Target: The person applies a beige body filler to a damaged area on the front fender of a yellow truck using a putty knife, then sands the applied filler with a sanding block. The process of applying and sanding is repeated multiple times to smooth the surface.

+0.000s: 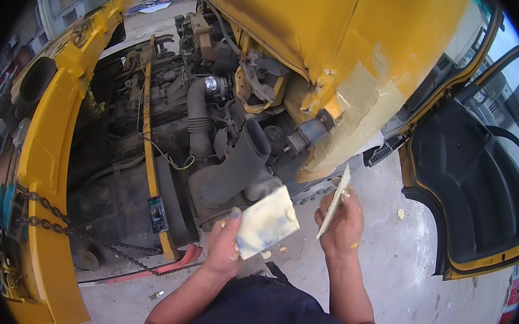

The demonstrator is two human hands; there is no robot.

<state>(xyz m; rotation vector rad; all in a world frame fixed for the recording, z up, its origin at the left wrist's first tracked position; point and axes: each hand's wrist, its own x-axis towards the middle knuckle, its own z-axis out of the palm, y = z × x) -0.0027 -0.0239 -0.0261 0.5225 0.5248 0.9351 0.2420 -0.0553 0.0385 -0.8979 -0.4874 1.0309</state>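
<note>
My left hand [223,245] grips a flat, roughly square board [268,222] by its left edge, thumb on top. Pale cream putty smears cover the board, with a small lump at its right side. In my right hand [345,222] is a thin putty spreader [334,202], held nearly on edge and coated in the same cream paste. Both hands have putty on the fingers. Just ahead of the right hand, apart from it, a broad patch of cream putty [362,118] covers the lower corner of the yellow truck cab [272,15].
Left of the cab lies the exposed engine bay, with a wide black intake pipe [238,163]. A yellow bar [148,134] crosses it. Chains [89,240] hang from a yellow beam [51,144]. At right the cab door [474,181] stands open. Putty bits dot the concrete floor [387,259].
</note>
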